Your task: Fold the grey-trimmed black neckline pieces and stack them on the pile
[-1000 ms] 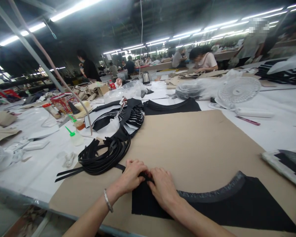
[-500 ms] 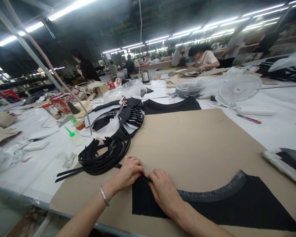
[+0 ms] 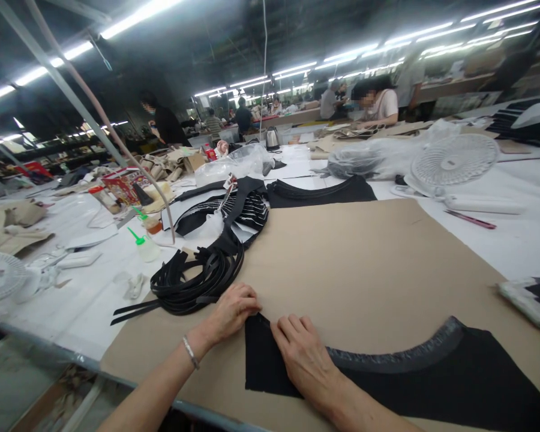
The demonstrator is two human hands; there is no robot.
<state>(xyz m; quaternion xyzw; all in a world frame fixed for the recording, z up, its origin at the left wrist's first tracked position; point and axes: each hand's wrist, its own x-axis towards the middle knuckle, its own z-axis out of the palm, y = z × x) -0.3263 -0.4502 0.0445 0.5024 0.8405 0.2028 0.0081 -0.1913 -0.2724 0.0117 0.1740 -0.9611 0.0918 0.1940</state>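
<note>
A black panel (image 3: 432, 387), with a curved upper edge lined by a puckered grey-black band (image 3: 400, 360), lies on brown card. At its top left corner, my left hand (image 3: 236, 309) is closed in a pinch. A short black strip (image 3: 207, 299) shows on the far side of that hand, towards a coil of black strips (image 3: 193, 285). My right hand (image 3: 303, 354) bears down on the panel's upper edge, fingers bent and close together. Its thumb is hidden. Between the two hands a dark folded edge runs along the panel.
Brown card (image 3: 342, 258) covers the table before me. Beyond the coil lie black and striped pieces (image 3: 247, 210). Green-tipped bottles (image 3: 144, 246) stand at the left. A white fan (image 3: 454, 162) and a red cutter (image 3: 470, 219) lie at the right. Several people sit or stand farther back.
My left hand has moved slightly away from my right along the edge, baring more of the panel's corner. The right hand stays on the panel. The whole view has shifted a little.
</note>
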